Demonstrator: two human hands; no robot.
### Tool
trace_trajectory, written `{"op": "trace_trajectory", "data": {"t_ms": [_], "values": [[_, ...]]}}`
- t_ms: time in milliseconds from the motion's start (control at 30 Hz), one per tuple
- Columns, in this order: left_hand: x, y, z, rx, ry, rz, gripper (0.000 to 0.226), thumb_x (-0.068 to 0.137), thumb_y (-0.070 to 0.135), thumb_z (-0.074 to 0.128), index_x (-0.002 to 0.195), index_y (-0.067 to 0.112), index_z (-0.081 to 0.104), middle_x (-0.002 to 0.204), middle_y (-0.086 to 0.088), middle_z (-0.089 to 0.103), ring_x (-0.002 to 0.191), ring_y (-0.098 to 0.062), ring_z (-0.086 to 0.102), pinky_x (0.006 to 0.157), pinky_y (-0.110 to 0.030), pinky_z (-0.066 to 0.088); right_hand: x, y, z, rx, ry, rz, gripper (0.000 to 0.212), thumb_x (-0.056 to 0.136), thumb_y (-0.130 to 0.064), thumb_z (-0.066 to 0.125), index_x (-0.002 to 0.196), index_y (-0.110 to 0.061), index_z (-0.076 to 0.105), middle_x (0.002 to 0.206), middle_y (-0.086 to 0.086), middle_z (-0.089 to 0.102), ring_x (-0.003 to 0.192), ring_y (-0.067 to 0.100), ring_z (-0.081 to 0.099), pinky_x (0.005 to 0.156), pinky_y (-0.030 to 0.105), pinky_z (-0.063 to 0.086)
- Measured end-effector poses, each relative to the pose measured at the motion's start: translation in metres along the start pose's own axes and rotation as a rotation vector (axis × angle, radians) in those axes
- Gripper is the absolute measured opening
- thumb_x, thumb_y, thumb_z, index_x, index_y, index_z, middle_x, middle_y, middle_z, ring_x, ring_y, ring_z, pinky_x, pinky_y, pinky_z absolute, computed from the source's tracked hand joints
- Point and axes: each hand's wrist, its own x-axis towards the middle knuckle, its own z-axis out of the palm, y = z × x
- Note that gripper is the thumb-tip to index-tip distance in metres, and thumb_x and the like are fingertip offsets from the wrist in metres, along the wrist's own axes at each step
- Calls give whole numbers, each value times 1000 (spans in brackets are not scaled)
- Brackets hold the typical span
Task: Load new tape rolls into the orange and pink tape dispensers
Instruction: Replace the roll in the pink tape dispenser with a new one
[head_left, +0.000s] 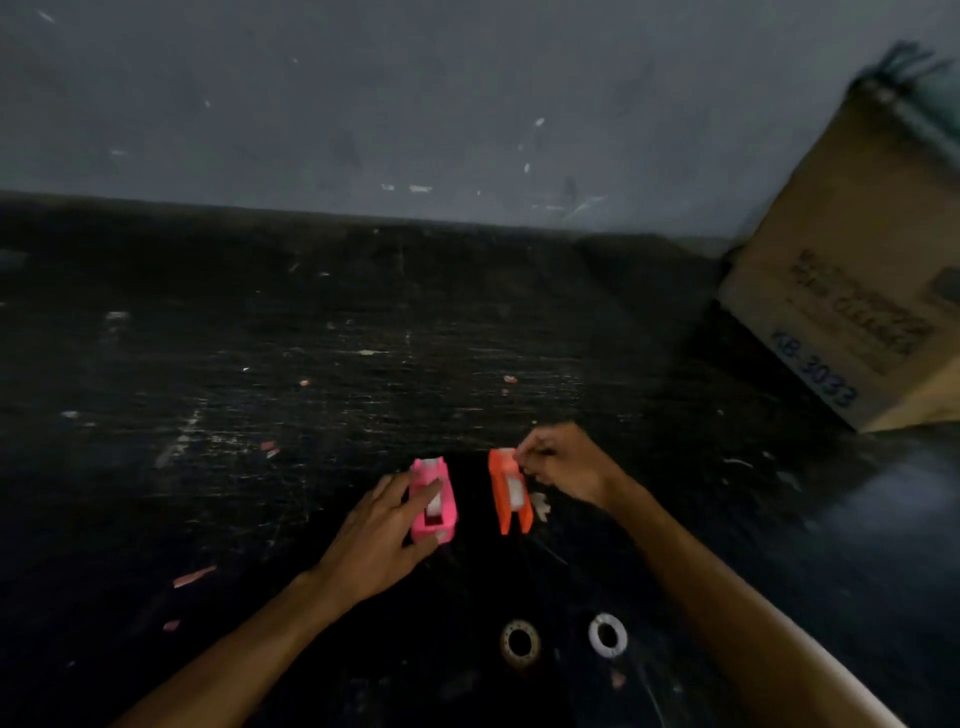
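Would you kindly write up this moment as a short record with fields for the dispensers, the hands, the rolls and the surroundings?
pink dispenser: on the dark table, white tape inside
orange dispenser: right of the pink one, apart from it
left hand: resting against the pink dispenser's side
right hand: fingers pinched at the orange dispenser's far end
brownish ring: lying flat, nearer the person
white ring: lying flat beside it
cardboard box: far right, by the wall
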Motion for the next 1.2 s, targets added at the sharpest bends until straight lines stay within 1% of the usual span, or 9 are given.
{"op": "trace_trajectory", "data": {"t_ms": [67, 167, 333, 433, 533, 700, 833, 967, 1200], "values": [[-5, 22, 3, -52, 13, 95, 58, 85, 49, 53, 137, 25, 43, 137, -1, 49, 128, -18, 43, 106, -31, 35, -39, 18, -3, -117, 12, 1, 8, 82, -1, 64, 85, -2, 71, 79, 7, 71, 58, -10, 57, 56, 2, 41], [-14, 58, 18, -85, -119, 246, 59, 83, 55, 50, 136, 29, 44, 130, 6, 53, 120, -10, 47, 100, -24, 38, -91, 49, 5, -268, -5, 57, 14, 78, -8, 69, 92, -8, 71, 94, 13, 75, 81, 11, 65, 69, 12, 44], [-25, 90, 51, 151, -346, 365, 73, 77, 56, 55, 141, 27, 35, 132, 2, 47, 123, -15, 40, 102, -27, 33, -144, 83, 29, -468, -125, 258, 59, 74, -30, 73, 127, -19, 48, 129, 10, 53, 116, 29, 54, 95, 40, 49], [-32, 92, 56, 209, -331, 363, 54, 84, 42, 54, 133, 23, 44, 122, -2, 52, 117, -19, 45, 96, -29, 36, -153, 83, 46, -481, -94, 245, 54, 78, -23, 70, 127, -18, 47, 132, 11, 48, 119, 31, 51, 95, 41, 49], [-40, 74, 46, 149, -269, 310, 44, 85, 36, 52, 126, 22, 50, 118, -3, 56, 113, -19, 50, 94, -31, 41, -144, 67, 67, -452, -44, 106, 37, 83, -20, 62, 119, -17, 54, 130, 10, 54, 122, 28, 51, 98, 39, 47], [-65, 0, 2, 135, -153, 64, 49, 83, 37, 53, 130, 22, 49, 124, 1, 57, 117, -16, 50, 95, -28, 43, -98, 8, 107, -470, -44, -209, 34, 78, -19, 62, 112, -16, 58, 119, 12, 61, 113, 29, 54, 96, 36, 44], [-80, -56, -36, 204, -97, -169, 46, 84, 35, 54, 128, 20, 48, 128, 1, 57, 119, -19, 51, 94, -30, 44, -47, -38, 137, -556, -67, -382, 36, 78, -23, 64, 113, -15, 58, 119, 10, 63, 113, 28, 53, 102, 37, 30], [-80, -85, -60, 231, -59, -296, 41, 84, 35, 53, 122, 22, 46, 125, 1, 58, 116, -18, 51, 89, -31, 44, 0, -72, 159, -660, -111, -460, 40, 78, -23, 65, 116, -15, 56, 120, 11, 61, 115, 29, 48, 111, 40, 18], [-64, -96, -59, 219, -96, -394, 36, 82, 36, 55, 114, 22, 43, 119, -2, 59, 111, -21, 53, 81, -33, 44, 36, -84, 176, -784, -154, -445, 41, 76, -21, 66, 114, -12, 55, 117, 13, 62, 116, 34, 47, 115, 47, 14]]}}
